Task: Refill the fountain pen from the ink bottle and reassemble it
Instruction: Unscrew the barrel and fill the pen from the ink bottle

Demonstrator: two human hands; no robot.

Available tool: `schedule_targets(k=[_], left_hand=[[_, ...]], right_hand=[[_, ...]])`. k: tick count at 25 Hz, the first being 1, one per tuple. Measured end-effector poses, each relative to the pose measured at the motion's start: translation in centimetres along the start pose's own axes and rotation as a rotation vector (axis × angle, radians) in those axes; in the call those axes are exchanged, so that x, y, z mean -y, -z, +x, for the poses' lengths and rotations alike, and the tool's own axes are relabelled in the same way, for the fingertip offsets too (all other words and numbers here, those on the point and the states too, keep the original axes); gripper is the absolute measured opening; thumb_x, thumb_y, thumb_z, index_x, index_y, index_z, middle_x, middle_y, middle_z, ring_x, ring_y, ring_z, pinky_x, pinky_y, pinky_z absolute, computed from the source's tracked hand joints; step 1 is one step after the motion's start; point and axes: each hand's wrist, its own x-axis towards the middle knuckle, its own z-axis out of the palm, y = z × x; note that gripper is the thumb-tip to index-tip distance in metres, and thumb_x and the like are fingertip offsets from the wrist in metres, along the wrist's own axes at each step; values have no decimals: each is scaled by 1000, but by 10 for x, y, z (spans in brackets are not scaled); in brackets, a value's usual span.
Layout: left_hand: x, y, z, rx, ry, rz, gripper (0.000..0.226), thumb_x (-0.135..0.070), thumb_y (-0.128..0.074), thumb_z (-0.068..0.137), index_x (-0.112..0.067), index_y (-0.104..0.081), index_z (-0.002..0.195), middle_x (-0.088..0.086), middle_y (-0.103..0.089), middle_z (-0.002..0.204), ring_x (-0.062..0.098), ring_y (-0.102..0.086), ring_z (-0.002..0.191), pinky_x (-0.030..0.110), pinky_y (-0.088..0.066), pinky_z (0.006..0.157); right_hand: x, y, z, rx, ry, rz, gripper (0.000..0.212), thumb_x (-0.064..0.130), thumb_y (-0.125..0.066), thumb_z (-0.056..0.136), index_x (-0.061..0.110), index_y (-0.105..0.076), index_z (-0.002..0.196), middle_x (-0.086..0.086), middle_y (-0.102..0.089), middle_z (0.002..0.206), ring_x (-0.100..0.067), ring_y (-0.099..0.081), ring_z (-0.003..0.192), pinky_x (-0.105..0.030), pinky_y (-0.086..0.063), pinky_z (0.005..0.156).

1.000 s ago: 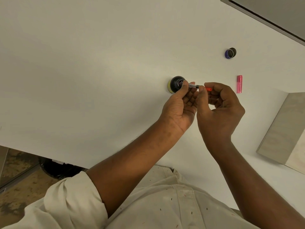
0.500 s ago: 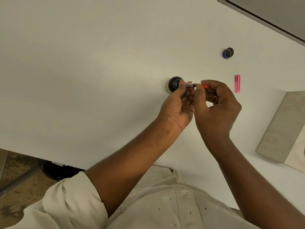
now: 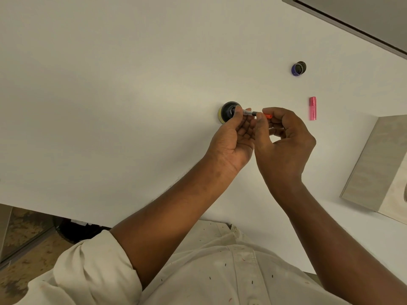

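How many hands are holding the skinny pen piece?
2. The left hand pinches the pen piece at its end by the ink bottle; the right hand pinches its orange end. Neither hand is hidden.

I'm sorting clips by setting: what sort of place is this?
Probably a workroom or office desk: a plain white table, an ink bottle, a pink pen part and a mottled floor.

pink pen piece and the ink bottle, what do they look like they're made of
Pink pen piece: probably plastic, translucent and fairly glossy; the colour is bright and pale light streaks run along its length.
Ink bottle: glass or hard plastic, dark and shiny; a bright highlight sits on its rounded shoulder. The view does not settle which of the two.
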Motion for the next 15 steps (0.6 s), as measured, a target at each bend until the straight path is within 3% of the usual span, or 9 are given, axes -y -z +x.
schedule_targets(k=[10,12,15], left_hand=[[-4,1,-3,14,4,32,20,-18,-53,93,0,-62,90,9,-69,71,15,-68,70,32,-52,87],[-5,0,-1,11,9,41,20,-18,-53,93,1,-61,92,10,-67,76,17,-66,77,37,-47,97],[-6,-1,1,11,27,68,28,-19,-51,94,3,-57,111,13,-62,94,23,-59,104,42,-38,108]], right_hand=[[0,-2,-3,5,40,-18,8,12,-63,88,8,-69,92,8,-62,82,-11,-62,72,-22,-53,67],[0,-2,-3,0,50,-24,8,12,-63,88,7,-69,91,8,-62,82,-12,-62,72,-21,-53,67],[0,-3,-2,-6,49,-32,8,11,-63,88,7,-69,91,9,-61,82,-9,-61,72,-18,-52,68]])
